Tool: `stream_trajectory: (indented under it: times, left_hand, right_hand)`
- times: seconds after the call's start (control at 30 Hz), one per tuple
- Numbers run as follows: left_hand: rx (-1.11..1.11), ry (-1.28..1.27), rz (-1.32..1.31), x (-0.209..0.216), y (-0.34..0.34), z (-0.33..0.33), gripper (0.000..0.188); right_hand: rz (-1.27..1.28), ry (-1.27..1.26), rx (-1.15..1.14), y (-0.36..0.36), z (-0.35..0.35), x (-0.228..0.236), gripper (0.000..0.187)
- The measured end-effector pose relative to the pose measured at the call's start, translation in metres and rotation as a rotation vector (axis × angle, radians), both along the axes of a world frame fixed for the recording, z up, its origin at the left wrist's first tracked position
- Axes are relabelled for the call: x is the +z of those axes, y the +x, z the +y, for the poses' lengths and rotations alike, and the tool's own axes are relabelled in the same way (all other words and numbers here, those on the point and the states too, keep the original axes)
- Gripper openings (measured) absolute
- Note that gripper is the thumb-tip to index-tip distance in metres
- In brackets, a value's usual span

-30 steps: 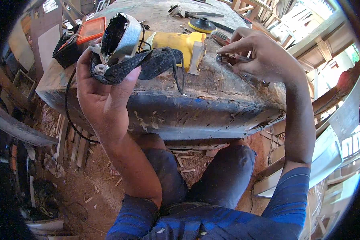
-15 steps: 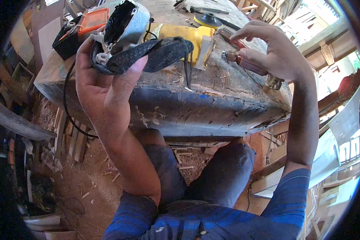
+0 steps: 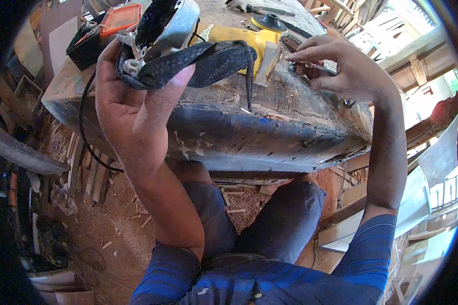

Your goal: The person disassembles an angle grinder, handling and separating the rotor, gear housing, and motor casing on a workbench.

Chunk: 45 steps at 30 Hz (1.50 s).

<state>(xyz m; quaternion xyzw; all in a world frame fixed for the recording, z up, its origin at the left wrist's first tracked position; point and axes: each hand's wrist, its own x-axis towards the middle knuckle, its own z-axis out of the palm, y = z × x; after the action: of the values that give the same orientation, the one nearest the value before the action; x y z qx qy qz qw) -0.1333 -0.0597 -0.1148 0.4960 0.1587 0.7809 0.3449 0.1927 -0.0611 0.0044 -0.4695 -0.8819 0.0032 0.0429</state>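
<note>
My left hand (image 3: 135, 109) is closed round a silver metal gear housing (image 3: 183, 23), its hollow smeared with black grease. A crumpled black fabric strip (image 3: 203, 63), one end dangling, lies under my left thumb, against the housing. On the right, my right hand (image 3: 336, 71) has its fingers and thumb curled round a motor armature (image 3: 301, 69) with a copper commutator end. Much of the armature is hidden behind that hand. Between my hands, a yellow power tool body (image 3: 267, 43) lies on the worn bench (image 3: 310, 109).
A black box (image 3: 84, 53) with an orange-rimmed lid (image 3: 121, 20) stands at the far left. Behind the yellow body lie a yellow disc pad (image 3: 267, 23) and a dark hand tool (image 3: 269, 10). A black cable (image 3: 81, 117) hangs down the left side. Wood scraps litter the floor (image 3: 122, 239).
My right thumb has dropped to the near side of the armature, and the fingers have curled in round it. The left hand with the housing and strip has shifted slightly right and up.
</note>
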Motion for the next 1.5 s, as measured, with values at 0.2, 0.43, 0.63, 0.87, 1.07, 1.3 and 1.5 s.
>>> stream_trajectory:
  times: [0.2,0.43,0.63,0.87,1.07,1.3,1.5]
  left_hand:
    - [-0.026,0.023,-0.010,-0.001,-0.002,0.000,0.071]
    - [-0.020,-0.023,-0.038,0.001,0.001,-0.002,0.071]
    - [0.131,0.012,0.105,-0.002,0.001,0.000,0.059]
    - [0.103,0.011,0.089,-0.003,0.000,0.001,0.058]
    - [0.120,0.005,0.083,-0.002,0.003,-0.001,0.058]
    - [0.044,-0.055,-0.027,-0.001,0.001,-0.003,0.074]
    - [0.090,-0.073,0.004,-0.001,-0.002,-0.001,0.067]
  right_hand:
    - [0.259,0.011,0.088,-0.007,-0.001,0.009,0.026]
    - [0.385,0.004,0.154,0.000,-0.002,0.013,0.020]
    - [0.379,0.047,0.104,0.006,-0.001,0.014,0.024]
    - [0.264,0.134,0.028,0.008,0.004,0.018,0.020]
    - [0.054,0.231,0.031,0.006,0.011,0.004,0.031]
    - [-0.023,0.218,-0.131,0.021,0.006,0.010,0.036]
    - [0.071,0.198,-0.155,0.031,-0.004,0.031,0.035]
